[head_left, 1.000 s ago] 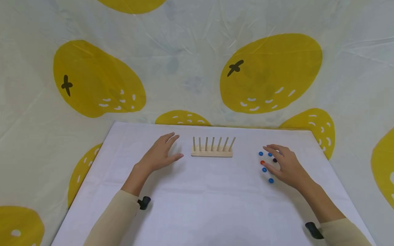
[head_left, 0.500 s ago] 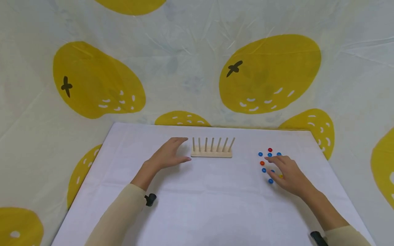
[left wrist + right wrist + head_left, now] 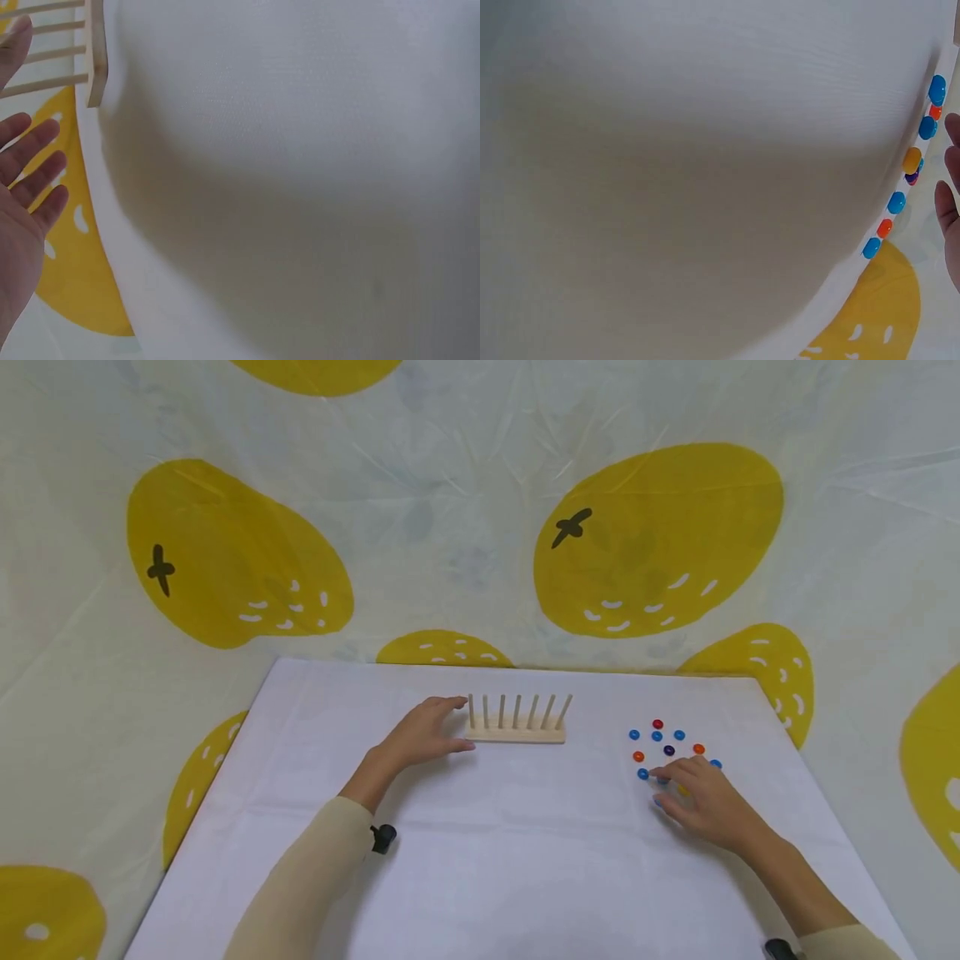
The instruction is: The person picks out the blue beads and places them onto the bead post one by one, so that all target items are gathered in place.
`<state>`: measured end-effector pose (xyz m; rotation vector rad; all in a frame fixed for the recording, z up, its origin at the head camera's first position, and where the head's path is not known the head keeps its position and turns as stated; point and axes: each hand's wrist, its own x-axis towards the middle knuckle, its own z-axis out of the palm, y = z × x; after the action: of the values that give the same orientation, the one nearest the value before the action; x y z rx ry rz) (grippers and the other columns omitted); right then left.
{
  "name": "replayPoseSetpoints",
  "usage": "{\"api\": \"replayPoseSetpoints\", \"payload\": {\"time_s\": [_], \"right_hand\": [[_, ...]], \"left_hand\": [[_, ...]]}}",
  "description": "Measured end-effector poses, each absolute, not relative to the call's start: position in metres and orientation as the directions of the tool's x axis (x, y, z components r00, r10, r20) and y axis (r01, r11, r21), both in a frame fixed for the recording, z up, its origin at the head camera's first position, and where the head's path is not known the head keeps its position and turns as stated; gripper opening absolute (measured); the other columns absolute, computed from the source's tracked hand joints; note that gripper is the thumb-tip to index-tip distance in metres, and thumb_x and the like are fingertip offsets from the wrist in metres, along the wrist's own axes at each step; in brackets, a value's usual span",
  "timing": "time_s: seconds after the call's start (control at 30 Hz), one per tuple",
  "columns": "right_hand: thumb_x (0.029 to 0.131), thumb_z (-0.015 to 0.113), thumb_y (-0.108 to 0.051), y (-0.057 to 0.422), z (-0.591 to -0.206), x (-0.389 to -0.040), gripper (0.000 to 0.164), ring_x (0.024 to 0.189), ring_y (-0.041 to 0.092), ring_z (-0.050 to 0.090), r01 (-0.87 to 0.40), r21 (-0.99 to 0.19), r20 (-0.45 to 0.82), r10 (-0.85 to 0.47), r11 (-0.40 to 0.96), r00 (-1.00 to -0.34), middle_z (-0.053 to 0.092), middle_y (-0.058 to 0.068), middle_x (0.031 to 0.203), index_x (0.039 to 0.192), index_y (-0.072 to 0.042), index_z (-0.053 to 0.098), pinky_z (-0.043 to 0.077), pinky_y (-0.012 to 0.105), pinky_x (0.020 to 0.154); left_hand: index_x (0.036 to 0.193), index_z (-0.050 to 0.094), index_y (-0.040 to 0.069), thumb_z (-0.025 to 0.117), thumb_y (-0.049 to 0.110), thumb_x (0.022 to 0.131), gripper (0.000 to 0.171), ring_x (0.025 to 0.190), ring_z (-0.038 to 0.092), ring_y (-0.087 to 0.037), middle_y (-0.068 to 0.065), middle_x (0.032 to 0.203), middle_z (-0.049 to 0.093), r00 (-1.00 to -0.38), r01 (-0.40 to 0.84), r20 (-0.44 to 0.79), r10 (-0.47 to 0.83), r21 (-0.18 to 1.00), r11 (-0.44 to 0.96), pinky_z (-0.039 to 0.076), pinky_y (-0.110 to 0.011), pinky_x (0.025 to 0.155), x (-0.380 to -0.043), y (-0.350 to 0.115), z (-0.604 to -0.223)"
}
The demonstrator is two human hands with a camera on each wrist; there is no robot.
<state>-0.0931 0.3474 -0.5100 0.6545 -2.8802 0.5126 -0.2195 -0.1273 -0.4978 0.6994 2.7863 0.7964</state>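
Head view: on the desk (image 3: 525,868), the rack (image 3: 517,735) is flanked at its left end by the left hand (image 3: 420,737), its fingers (image 3: 448,702) released and spread; whether the wood is touched cannot be told. Beads (image 3: 669,750) are scattered beneath and beyond the right hand (image 3: 708,802), whose fingers are loosely parted.
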Motion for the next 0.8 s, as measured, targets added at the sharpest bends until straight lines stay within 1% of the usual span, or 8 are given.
{"api": "replayPoseSetpoints", "payload": {"time_s": [0.13, 0.3, 0.37, 0.47, 0.53, 0.6, 0.7, 0.8], "right_hand": [[0.081, 0.086, -0.023, 0.349, -0.512, -0.092, 0.037, 0.102, 0.021, 0.06, -0.447, -0.279, 0.2, -0.404, 0.85, -0.893, 0.072, -0.001, 0.106, 0.115, -0.015, 0.075, 0.054, 0.049, 0.083], [0.081, 0.087, -0.027, 0.35, -0.51, -0.092, 0.038, 0.104, 0.023, 0.06, -0.419, -0.262, 0.135, -0.397, 0.87, -0.908, 0.073, 0.0, 0.107, 0.115, -0.015, 0.076, 0.054, 0.05, 0.086], [0.081, 0.087, -0.029, 0.351, -0.509, -0.093, 0.038, 0.104, 0.025, 0.061, -0.414, -0.263, 0.108, -0.399, 0.872, -0.91, 0.073, 0.001, 0.107, 0.114, -0.015, 0.076, 0.054, 0.051, 0.086], [0.08, 0.088, -0.03, 0.352, -0.509, -0.094, 0.036, 0.104, 0.026, 0.061, -0.412, -0.261, 0.086, -0.403, 0.873, -0.911, 0.073, 0.002, 0.107, 0.112, -0.015, 0.077, 0.054, 0.052, 0.086], [0.08, 0.088, -0.03, 0.353, -0.512, -0.095, 0.035, 0.103, 0.025, 0.062, -0.416, -0.256, 0.085, -0.408, 0.873, -0.909, 0.073, 0.001, 0.106, 0.11, -0.017, 0.077, 0.055, 0.05, 0.084], [0.08, 0.089, -0.029, 0.354, -0.515, -0.095, 0.034, 0.102, 0.023, 0.062, -0.42, -0.248, 0.091, -0.411, 0.873, -0.907, 0.073, -0.001, 0.104, 0.109, -0.017, 0.078, 0.056, 0.048, 0.083], [0.079, 0.089, -0.028, 0.356, -0.519, -0.096, 0.032, 0.1, 0.021, 0.062, -0.43, -0.237, 0.1, -0.419, 0.871, -0.903, 0.072, -0.004, 0.101, 0.107, -0.018, 0.079, 0.056, 0.045, 0.081], [0.079, 0.089, -0.028, 0.356, -0.519, -0.097, 0.031, 0.099, 0.02, 0.062, -0.436, -0.241, 0.1, -0.424, 0.867, -0.9, 0.072, -0.005, 0.099, 0.106, -0.018, 0.079, 0.056, 0.043, 0.08]], "left_hand": [[0.149, 0.054, 0.008, 0.085, 0.052, 0.081, 0.087, 0.138, 0.052, -0.03, -0.009, 0.148, 0.059, -0.878, 0.39, -0.026, 0.477, 0.539, 0.747, 0.041, -0.047, 0.117, -0.224, -0.122, -0.504], [0.145, 0.056, 0.004, 0.09, 0.045, 0.078, 0.086, 0.135, 0.054, -0.033, -0.013, 0.144, 0.061, -0.876, 0.393, -0.025, 0.482, 0.542, 0.743, 0.041, -0.047, 0.117, -0.226, -0.116, -0.508], [0.141, 0.059, 0.003, 0.091, 0.042, 0.077, 0.081, 0.132, 0.056, -0.033, -0.014, 0.14, 0.064, -0.873, 0.402, -0.02, 0.488, 0.539, 0.74, 0.042, -0.047, 0.116, -0.226, -0.114, -0.509], [0.128, 0.066, 0.005, 0.093, 0.039, 0.075, 0.069, 0.125, 0.06, -0.033, -0.012, 0.13, 0.069, -0.868, 0.414, -0.015, 0.497, 0.531, 0.739, 0.045, -0.046, 0.112, -0.228, -0.111, -0.511], [0.125, 0.066, 0.006, 0.093, 0.039, 0.075, 0.066, 0.124, 0.06, -0.031, -0.011, 0.128, 0.069, -0.866, 0.42, -0.018, 0.5, 0.517, 0.746, 0.045, -0.045, 0.112, -0.23, -0.11, -0.514], [0.125, 0.066, 0.007, 0.093, 0.04, 0.075, 0.066, 0.125, 0.059, -0.031, -0.01, 0.129, 0.068, -0.868, 0.412, -0.033, 0.495, 0.507, 0.757, 0.045, -0.044, 0.112, -0.231, -0.109, -0.517], [0.134, 0.063, 0.005, 0.092, 0.041, 0.076, 0.074, 0.129, 0.056, -0.03, -0.011, 0.135, 0.064, -0.873, 0.396, -0.057, 0.484, 0.496, 0.772, 0.043, -0.043, 0.115, -0.232, -0.108, -0.52], [0.138, 0.061, 0.004, 0.091, 0.041, 0.077, 0.078, 0.128, 0.055, -0.029, -0.011, 0.135, 0.062, -0.877, 0.382, -0.069, 0.475, 0.496, 0.779, 0.044, -0.043, 0.114, -0.233, -0.108, -0.522]]}}
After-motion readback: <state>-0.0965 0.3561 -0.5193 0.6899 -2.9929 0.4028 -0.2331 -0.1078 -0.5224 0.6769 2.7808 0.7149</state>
